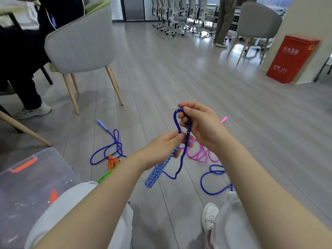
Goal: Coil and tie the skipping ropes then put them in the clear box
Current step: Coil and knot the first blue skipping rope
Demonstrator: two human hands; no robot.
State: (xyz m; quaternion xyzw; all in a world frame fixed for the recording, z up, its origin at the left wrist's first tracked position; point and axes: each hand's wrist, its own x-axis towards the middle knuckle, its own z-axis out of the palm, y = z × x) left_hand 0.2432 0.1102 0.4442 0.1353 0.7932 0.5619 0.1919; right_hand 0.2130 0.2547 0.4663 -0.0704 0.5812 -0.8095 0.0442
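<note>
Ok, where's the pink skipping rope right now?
In the head view, the pink skipping rope lies loose on the floor just beyond the right hand, right of centre, its handle poking out past that hand.

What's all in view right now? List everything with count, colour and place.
blue rope: 1, blue, held in both hands, the rest trailing on the floor
far handle: 1, blue patterned, floor ahead left
pink rope: 1, pink, floor behind the hands
orange rope: 1, orange, floor by the box
green rope: 1, green, floor by the box
clear box: 1, clear with orange latches, lower left
grey chairs: 2, left and far right
red box: 1, right wall
left hand: grips patterned handle
right hand: pinches rope loop
</note>
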